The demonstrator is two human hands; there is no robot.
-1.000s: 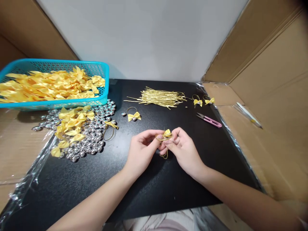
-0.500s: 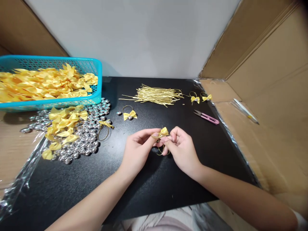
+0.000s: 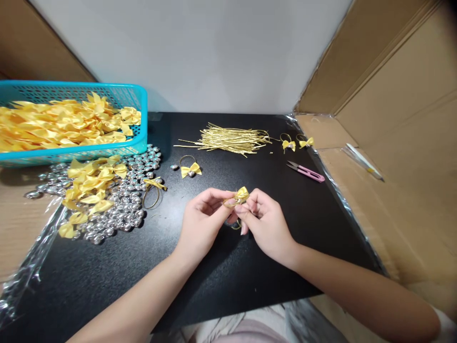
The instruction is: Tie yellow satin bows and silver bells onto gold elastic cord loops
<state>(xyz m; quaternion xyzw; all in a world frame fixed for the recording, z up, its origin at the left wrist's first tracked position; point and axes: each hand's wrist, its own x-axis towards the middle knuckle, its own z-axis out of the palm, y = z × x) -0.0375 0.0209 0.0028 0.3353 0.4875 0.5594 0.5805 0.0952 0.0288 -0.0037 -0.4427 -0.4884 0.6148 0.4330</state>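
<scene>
Head view: both hands pinch a small yellow bow (image 3: pixel 242 194) and its gold wire above the black worktop (image 3: pixel 221 276).
Left hand (image 3: pixel 202 224) and right hand (image 3: pixel 266 224) close fingertips on it; twisting probably works best with the bow kept steady.

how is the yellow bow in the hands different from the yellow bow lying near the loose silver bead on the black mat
The held bow is off the mat, pinched between the left hand and right hand; the lying bow rests flat and untouched. The held bow is partly hidden by fingers; the lying bow shows both wings and its gold loop. Both are yellow satin with gold cord.
</scene>
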